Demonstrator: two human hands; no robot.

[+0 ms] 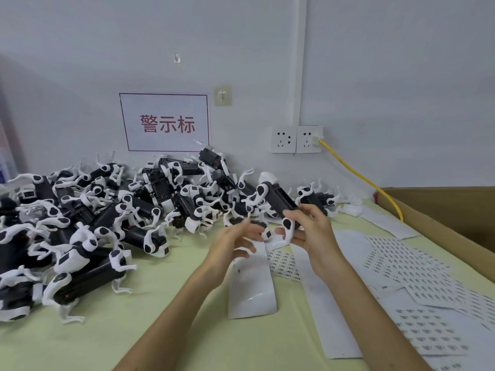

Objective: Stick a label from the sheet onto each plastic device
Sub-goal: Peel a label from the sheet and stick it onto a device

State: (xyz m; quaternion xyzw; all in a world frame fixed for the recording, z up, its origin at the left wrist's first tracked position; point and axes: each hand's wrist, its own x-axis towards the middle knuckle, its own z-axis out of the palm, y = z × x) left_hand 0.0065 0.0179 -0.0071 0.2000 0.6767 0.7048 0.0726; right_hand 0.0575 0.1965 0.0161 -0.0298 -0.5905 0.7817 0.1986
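My right hand (310, 231) grips the device (276, 202), slanting up-left; my blurred left hand (235, 236), fingers seemingly apart, hovers beside its near end.

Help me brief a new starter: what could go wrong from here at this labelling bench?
1. The black-and-white plastic device gripped by the right hand has thin white legs; they might snag on the heaped pile of similar devices close behind it.
2. The left hand is blurred, so a label could land crooked.
3. Loose printed label sheets overlap on the pale green table; one could slide or crease.
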